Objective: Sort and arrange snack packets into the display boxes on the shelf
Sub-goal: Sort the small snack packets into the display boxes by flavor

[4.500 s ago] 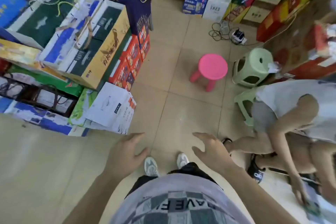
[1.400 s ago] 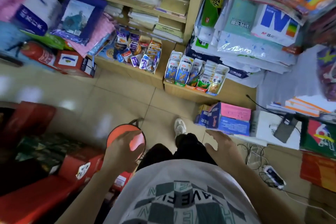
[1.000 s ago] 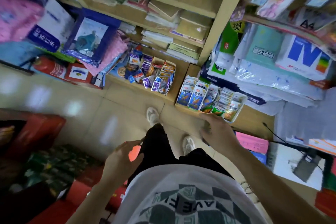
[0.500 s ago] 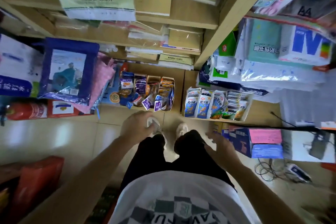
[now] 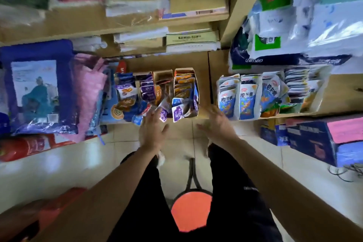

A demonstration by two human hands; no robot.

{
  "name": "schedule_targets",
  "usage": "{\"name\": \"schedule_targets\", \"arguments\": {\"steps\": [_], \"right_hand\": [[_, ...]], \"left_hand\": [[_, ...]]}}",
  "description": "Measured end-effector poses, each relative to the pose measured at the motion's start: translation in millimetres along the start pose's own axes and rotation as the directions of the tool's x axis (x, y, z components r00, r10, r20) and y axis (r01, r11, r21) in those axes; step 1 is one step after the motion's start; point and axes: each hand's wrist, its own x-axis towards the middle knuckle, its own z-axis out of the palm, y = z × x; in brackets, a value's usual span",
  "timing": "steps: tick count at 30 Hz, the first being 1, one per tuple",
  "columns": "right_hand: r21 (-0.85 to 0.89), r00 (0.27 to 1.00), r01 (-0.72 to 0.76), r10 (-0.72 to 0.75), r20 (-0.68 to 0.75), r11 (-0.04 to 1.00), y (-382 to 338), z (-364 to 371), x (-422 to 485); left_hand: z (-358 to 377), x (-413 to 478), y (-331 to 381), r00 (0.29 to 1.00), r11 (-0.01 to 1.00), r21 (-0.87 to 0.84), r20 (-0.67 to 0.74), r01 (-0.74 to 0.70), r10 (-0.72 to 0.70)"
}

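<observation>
Cardboard display boxes (image 5: 184, 70) stand on the low wooden shelf (image 5: 204, 84), stuffed with purple, orange and blue snack packets (image 5: 147, 92); some spill over the front edge. My left hand (image 5: 152, 129) reaches toward the spilled purple packets with fingers spread, holding nothing. Beside it, my right hand (image 5: 218, 124) is stretched out flat just in front of the shelf edge, empty. To the right, a second row of blue and white packets (image 5: 246, 98) stands in another box.
A red round stool (image 5: 191, 212) sits between my legs. Blue and pink cartons (image 5: 322, 135) lie on the floor at right, with cables behind them. A blue bag (image 5: 37, 88) and pink cloth crowd the shelf's left. Paper stacks fill upper shelves.
I have moved closer to the shelf and lower. Both hands have risen from beside my legs and now reach out toward the snack boxes. The stool has come under me.
</observation>
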Motion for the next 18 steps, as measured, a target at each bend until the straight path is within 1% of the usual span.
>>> {"name": "schedule_targets", "arguments": {"steps": [3, 5, 6, 7, 8, 10, 11, 12, 14, 15, 16, 18], "right_hand": [[-0.098, 0.99, 0.111, -0.119, -0.073, 0.989, 13.0, 57.4, 38.4], [-0.196, 0.945, 0.216, -0.255, -0.203, 0.957, 25.5, 95.7, 56.8], [-0.23, 0.901, 0.253, -0.315, -0.298, 0.94, 32.0, 111.2, 64.4], [-0.26, 0.841, 0.292, -0.377, -0.388, 0.92, 37.3, 124.6, 71.3], [-0.301, 0.766, 0.335, -0.445, -0.464, 0.893, 42.7, 136.8, 77.4], [-0.4, 0.627, 0.388, -0.556, -0.546, 0.83, 52.5, 153.8, 87.5], [-0.435, 0.582, 0.411, -0.598, -0.551, 0.801, 56.9, 158.0, 91.7], [-0.476, 0.544, 0.428, -0.64, -0.544, 0.768, 61.4, 161.6, 95.1], [-0.537, 0.471, 0.452, -0.701, -0.535, 0.713, 70.2, 167.6, 101.0], [-0.521, 0.456, 0.47, -0.701, -0.548, 0.713, 71.5, 163.0, 105.1], [-0.507, 0.426, 0.484, -0.698, -0.576, 0.713, 73.8, 161.4, 106.9], [-0.471, 0.374, 0.507, -0.677, -0.634, 0.722, 74.9, 157.1, 103.3]], "left_hand": [[44.2, 25.0, -33.3, 0.984, 0.986, -0.128, -0.156, -0.111, 0.09], [67.9, 35.1, -54.0, 0.963, 0.955, -0.255, -0.256, -0.152, 0.085], [76.0, 37.9, -61.3, 0.946, 0.933, -0.307, -0.313, -0.185, 0.084], [81.1, 39.3, -66.5, 0.922, 0.914, -0.332, -0.375, -0.232, 0.098], [85.8, 41.2, -71.8, 0.895, 0.893, -0.344, -0.428, -0.289, 0.125], [93.8, 45.7, -79.9, 0.853, 0.837, -0.376, -0.488, -0.396, 0.185], [95.2, 48.2, -82.4, 0.847, 0.801, -0.418, -0.495, -0.429, 0.195], [95.5, 48.4, -84.9, 0.842, 0.769, -0.451, -0.499, -0.453, 0.204], [98.4, 48.4, -90.9, 0.81, 0.739, -0.442, -0.536, -0.509, 0.237], [93.3, 52.3, -89.9, 0.804, 0.731, -0.447, -0.547, -0.516, 0.233], [90.8, 53.5, -89.9, 0.793, 0.715, -0.462, -0.57, -0.524, 0.213], [84.5, 53.4, -90.2, 0.755, 0.668, -0.501, -0.64, -0.55, 0.141]]}}
